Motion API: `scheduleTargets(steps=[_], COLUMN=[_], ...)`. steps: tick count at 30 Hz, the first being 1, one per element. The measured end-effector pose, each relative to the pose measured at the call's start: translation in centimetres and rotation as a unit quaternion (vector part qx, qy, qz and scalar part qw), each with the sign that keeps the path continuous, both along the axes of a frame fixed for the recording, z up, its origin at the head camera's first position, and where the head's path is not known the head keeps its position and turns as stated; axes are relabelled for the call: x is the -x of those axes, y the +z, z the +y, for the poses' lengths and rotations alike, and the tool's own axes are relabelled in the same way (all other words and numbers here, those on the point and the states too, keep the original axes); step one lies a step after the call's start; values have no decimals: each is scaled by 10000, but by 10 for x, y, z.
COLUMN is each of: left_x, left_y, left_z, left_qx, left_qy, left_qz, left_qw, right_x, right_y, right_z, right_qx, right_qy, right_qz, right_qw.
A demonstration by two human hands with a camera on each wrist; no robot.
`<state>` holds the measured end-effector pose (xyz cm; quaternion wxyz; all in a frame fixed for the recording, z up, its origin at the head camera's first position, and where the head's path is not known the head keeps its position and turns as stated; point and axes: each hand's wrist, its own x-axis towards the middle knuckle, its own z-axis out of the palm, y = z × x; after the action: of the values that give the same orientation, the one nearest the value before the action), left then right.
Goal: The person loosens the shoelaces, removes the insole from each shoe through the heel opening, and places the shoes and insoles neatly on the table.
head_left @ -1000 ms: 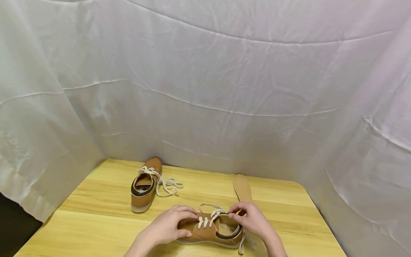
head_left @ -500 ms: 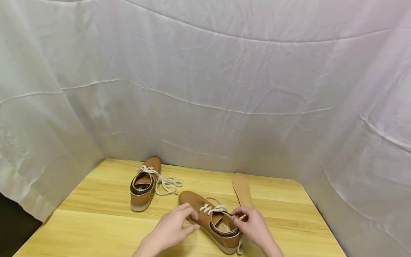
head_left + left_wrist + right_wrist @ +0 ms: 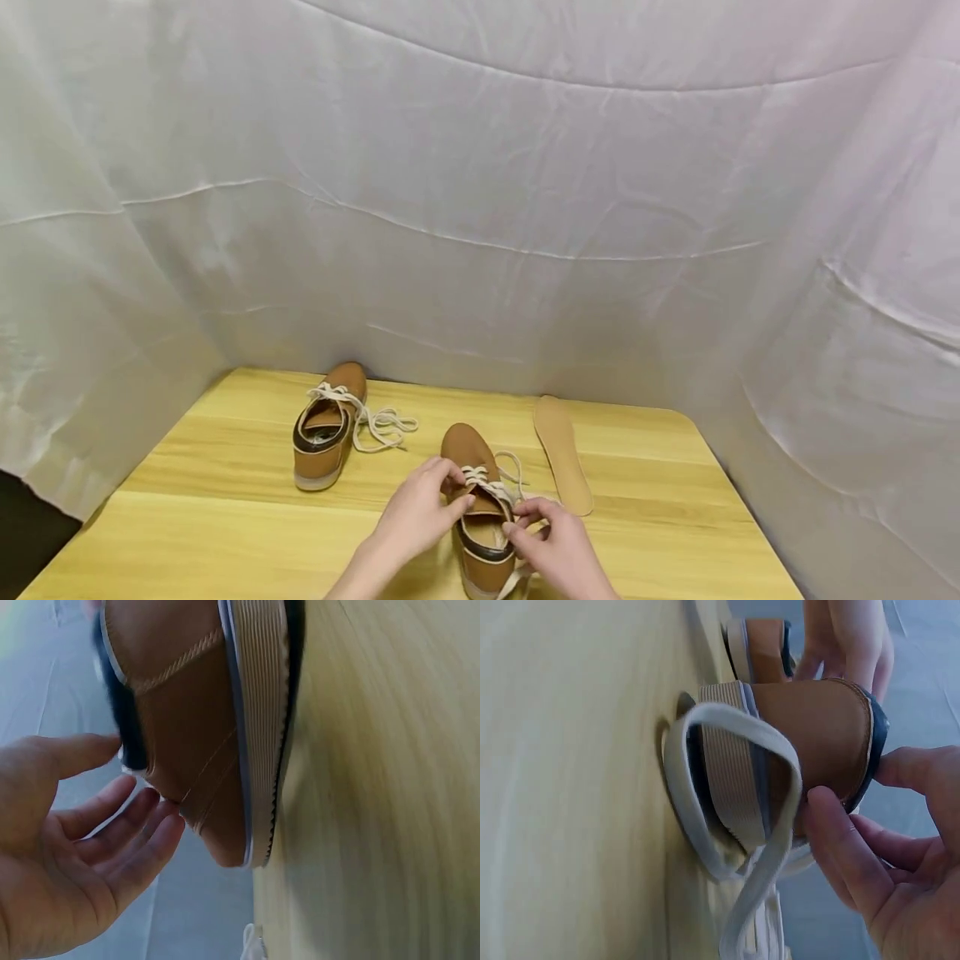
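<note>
A tan leather shoe (image 3: 487,571) with a dark collar and pale laces sits upright on the table, toe pointing away. My left hand (image 3: 420,508) is at its left side, fingers loosely bent. In the left wrist view, this hand's fingertips touch the shoe's side (image 3: 195,735) and its thumb lies at the dark collar. On the other side, my right hand (image 3: 551,537) pinches the shoe's collar between thumb and fingers. A loose lace (image 3: 682,765) loops beside the heel in the right wrist view. The shoe's tan inside shows through its opening.
A second tan shoe (image 3: 321,462) stands at the back left, its loose laces (image 3: 386,425) spread to its right. A tan insole (image 3: 562,458) lies flat behind my right hand. Pale cloth (image 3: 480,208) hangs behind the wooden table (image 3: 247,533).
The shoe has turned from lying sideways to toe pointing away, and has shifted left. The right hand moved left with it. The left hand left the toe and now touches the shoe's side near the laces.
</note>
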<state>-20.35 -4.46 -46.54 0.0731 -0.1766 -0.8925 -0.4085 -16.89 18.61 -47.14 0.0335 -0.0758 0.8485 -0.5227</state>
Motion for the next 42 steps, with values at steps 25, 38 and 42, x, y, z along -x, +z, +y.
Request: scheduleTargets(steps=[25,38,42], left_x=[6,7,8], left_y=[-4,-4,-4], left_z=[-11,-11,-12], left_qx=[-90,-161,-214], left_qy=[173,153,168], left_qz=[371,499,495], left_qw=[9991,9985,9984], right_x=[29,34,35], right_y=[-4,-6,-5], right_z=[-40,-39,-36], right_qx=[-1208,-1245,-1114], right_qy=[-176,-361,-322], right_qz=[1601,1841,1663], right_qw=[9795,9743,9792])
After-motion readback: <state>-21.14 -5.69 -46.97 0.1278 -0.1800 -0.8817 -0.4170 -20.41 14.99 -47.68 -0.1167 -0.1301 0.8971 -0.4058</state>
